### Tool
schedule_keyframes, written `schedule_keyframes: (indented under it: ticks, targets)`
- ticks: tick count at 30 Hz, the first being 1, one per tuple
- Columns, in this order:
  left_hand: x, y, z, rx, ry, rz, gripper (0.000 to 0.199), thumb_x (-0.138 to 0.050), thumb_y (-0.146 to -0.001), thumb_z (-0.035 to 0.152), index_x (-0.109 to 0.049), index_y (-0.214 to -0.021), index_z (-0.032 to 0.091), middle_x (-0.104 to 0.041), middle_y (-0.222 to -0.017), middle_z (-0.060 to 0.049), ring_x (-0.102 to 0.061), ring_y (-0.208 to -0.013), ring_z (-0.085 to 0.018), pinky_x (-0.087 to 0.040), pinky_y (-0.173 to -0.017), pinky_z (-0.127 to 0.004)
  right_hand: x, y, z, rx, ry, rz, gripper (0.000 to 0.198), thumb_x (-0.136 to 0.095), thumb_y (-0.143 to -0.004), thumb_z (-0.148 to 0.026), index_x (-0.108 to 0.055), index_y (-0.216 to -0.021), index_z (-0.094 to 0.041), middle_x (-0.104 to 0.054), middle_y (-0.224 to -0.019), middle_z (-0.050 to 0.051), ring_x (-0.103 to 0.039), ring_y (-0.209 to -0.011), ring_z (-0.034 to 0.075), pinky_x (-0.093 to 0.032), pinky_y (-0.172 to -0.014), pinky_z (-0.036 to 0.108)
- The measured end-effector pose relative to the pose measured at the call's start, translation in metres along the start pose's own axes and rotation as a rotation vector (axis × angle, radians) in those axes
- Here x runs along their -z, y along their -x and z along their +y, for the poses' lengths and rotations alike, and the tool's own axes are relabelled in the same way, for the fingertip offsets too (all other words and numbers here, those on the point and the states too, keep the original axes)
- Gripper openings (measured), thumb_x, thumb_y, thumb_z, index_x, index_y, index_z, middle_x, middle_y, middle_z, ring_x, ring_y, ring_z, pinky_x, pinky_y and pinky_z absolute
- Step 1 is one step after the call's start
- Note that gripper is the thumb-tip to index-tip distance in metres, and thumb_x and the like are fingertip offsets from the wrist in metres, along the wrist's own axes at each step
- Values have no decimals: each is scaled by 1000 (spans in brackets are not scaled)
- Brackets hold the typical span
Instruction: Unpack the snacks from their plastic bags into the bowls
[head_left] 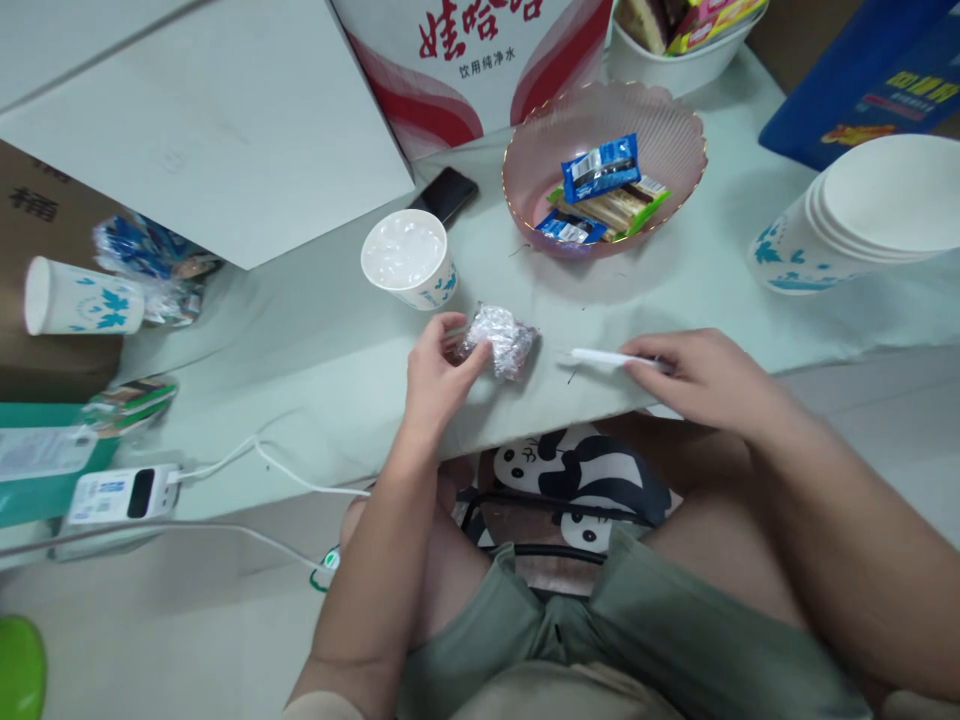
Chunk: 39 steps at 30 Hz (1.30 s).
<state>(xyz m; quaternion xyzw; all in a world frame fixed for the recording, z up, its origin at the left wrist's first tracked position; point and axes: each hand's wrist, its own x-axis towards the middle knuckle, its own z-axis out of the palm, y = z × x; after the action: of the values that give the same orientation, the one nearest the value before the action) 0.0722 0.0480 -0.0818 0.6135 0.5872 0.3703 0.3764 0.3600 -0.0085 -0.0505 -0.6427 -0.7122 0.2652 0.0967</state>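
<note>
At the near edge of the table, the thumb and fingers of my left hand (442,368) close on the left side of a crumpled, shiny clear-plastic bundle (504,342). What lies inside the wrap cannot be made out. To the right, my right hand (694,372) grips a slim white pen-like tool (600,357); its thin greyish tip points left toward the bundle, a short gap away. Whether it is a pen or a small knife is unclear. Just behind my left hand stands a paper cup (405,250) lined or filled with clear plastic.
Behind are a phone (446,194), a pink scalloped bowl (517,190) of wrapped snacks and a white box (217,120). Stacked paper cups (795,240) lean at right. Another cup (90,297) lies at left, near a white power strip (112,500) with cables.
</note>
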Motion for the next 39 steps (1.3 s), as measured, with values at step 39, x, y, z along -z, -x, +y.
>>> schedule_keyframes:
  ticks: [39]
  targets:
    - [-3,0,15,-378,-153,-155,12,-63,-91,27,-67,-81,21,-74,-94,-6,-70,-102,-23,-54,-94,-39,-29,-30,3,313,-5,236,13,-52,-74,-12,-57,-78,-23,-74,-97,6,-61,-114,29,-34,-94,45]
